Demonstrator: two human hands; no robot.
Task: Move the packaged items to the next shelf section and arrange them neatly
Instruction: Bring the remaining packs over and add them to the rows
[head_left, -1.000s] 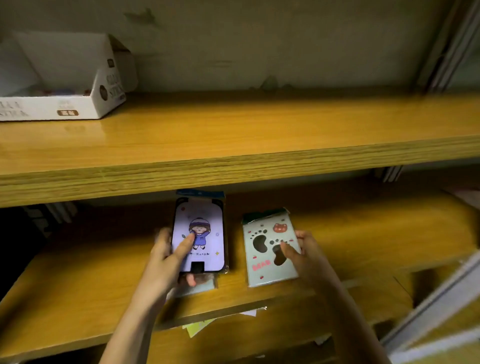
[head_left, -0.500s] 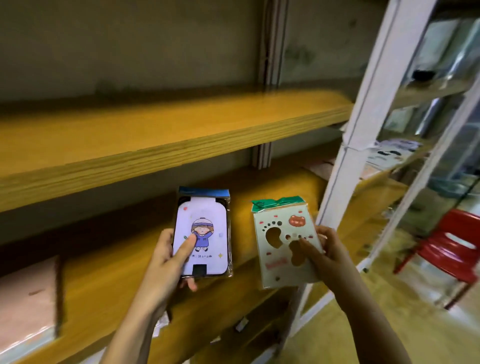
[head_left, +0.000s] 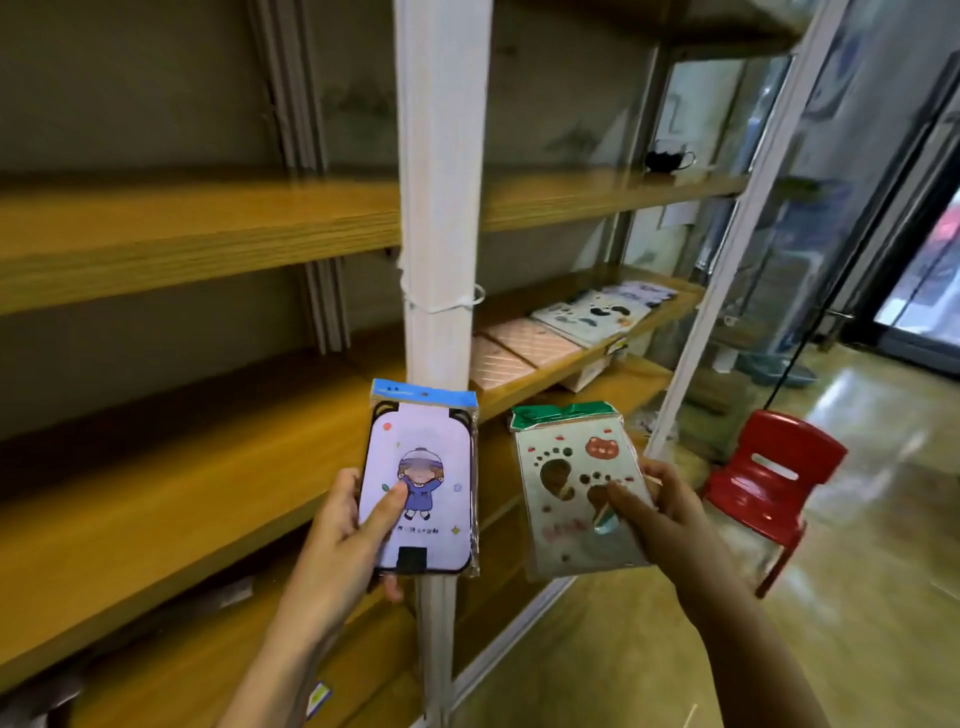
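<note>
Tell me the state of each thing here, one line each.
left hand, grips the purple package
purple package, held in the air
right hand, grips the green package
green package, held in the air, slightly tilted
pink packages, lying flat on the next shelf
red chair, upright on the floor

Dim, yellowish indoor light; daylight enters at the right edge of the frame — glare streaks the floor (head_left: 857, 545) there. Shelves (head_left: 182, 234) at left lie shadowed. Edges bend and smear — wide-angle distortion, motion blur.
</note>
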